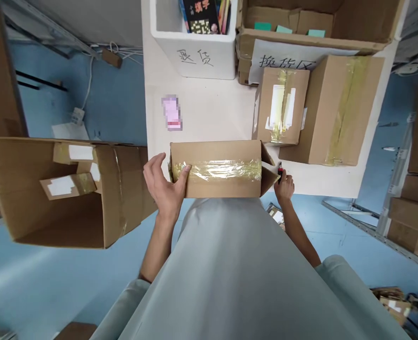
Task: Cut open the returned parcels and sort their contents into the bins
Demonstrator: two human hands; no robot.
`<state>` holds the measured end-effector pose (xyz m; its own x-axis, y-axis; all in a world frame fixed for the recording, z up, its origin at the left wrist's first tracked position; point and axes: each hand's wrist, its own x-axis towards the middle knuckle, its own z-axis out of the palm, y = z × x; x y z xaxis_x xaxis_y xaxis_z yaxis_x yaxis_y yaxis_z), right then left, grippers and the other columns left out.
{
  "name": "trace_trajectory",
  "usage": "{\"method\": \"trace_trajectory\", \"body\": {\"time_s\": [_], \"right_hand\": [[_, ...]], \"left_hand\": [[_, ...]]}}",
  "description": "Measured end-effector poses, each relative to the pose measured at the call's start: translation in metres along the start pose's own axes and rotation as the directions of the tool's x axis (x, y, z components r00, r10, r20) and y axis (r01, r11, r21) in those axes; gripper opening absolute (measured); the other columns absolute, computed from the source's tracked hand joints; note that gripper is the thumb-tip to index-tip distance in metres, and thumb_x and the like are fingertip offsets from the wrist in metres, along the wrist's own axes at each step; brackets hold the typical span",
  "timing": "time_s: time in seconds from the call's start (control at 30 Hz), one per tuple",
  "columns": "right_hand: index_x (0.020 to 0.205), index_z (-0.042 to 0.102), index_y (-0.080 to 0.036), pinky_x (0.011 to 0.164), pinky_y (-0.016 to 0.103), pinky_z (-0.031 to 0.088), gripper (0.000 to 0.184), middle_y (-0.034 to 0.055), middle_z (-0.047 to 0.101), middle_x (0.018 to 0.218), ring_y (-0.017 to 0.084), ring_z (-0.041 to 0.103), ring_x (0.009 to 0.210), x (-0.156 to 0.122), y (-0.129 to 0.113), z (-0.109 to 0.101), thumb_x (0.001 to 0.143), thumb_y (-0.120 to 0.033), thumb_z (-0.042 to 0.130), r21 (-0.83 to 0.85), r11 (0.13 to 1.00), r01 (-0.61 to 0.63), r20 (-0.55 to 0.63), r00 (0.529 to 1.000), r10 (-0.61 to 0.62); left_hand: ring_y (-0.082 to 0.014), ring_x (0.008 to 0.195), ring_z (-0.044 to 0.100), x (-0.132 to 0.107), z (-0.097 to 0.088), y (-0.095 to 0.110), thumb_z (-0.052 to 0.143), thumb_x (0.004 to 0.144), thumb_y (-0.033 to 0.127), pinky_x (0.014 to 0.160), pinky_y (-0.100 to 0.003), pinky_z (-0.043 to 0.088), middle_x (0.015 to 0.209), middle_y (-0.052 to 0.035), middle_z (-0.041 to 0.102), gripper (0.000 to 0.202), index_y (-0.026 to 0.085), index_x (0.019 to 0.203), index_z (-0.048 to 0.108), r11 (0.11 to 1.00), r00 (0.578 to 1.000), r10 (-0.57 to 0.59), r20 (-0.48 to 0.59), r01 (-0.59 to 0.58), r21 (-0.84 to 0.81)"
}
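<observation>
Head camera, worn by me: looks from above the near side of the white table (214, 111), steeply down and forward across it, close range

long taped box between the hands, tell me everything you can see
The long box is brown cardboard, shiny yellowish tape running along its upper face. It lies at the near edge of the table, right-end flaps open. The left hand has its thumb on top; the right hand is by the flaps.
</observation>
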<state>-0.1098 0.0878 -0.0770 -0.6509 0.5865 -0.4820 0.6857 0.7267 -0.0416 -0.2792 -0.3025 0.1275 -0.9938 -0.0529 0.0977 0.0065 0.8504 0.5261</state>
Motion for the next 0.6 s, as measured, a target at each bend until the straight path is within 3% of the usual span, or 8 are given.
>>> {"method": "trace_trajectory", "body": {"time_s": [0.13,0.27,0.43,0.6], "right_hand": [[0.167,0.058,-0.011,0.116,0.054,0.055,0.063,0.0278,0.067,0.147,0.039,0.065,0.134,-0.001,-0.008,0.000,0.107,-0.029,0.053,0.110,0.989,0.098,-0.121,0.989,-0.085],[0.159,0.065,-0.012,0.117,0.054,0.057,0.059,0.0268,0.071,0.146,0.035,0.069,0.129,-0.003,-0.034,-0.005,0.108,-0.039,0.053,0.383,0.910,0.158,-0.134,0.984,-0.115],[0.143,0.074,-0.015,0.108,0.049,0.063,0.067,0.0223,0.081,0.135,0.031,0.078,0.114,-0.015,-0.079,-0.014,0.104,-0.068,0.061,0.755,0.656,-0.012,0.015,1.000,0.001],[0.125,0.079,-0.021,0.108,0.048,0.064,0.075,0.0156,0.086,0.129,0.030,0.083,0.115,-0.047,-0.122,-0.034,0.091,-0.088,0.073,0.930,0.339,-0.139,0.188,0.975,-0.116]], "left_hand": [[-0.0270,0.122,0.072,0.005,-0.006,-0.024,0.081,0.104,0.043,0.104,-0.041,0.061,0.139,-0.0167,0.072,0.049,0.016,0.144,0.072,0.992,0.999,-0.048,-0.015,0.046,-0.113],[-0.0237,0.116,0.071,0.023,-0.017,-0.068,0.081,0.103,0.033,0.101,-0.038,0.060,0.137,-0.0164,0.072,0.045,0.011,0.143,0.074,0.985,0.997,-0.078,-0.019,0.074,-0.154],[-0.0213,0.116,0.073,0.044,-0.022,-0.128,0.075,0.104,0.026,0.108,-0.038,0.060,0.136,-0.0137,0.074,0.045,0.010,0.145,0.072,0.973,0.992,-0.128,0.009,0.127,-0.194],[-0.0219,0.115,0.076,0.058,-0.022,-0.173,0.072,0.103,0.026,0.110,-0.038,0.061,0.132,-0.0143,0.078,0.042,0.007,0.140,0.073,0.940,0.989,-0.150,0.008,0.145,-0.307]]}}
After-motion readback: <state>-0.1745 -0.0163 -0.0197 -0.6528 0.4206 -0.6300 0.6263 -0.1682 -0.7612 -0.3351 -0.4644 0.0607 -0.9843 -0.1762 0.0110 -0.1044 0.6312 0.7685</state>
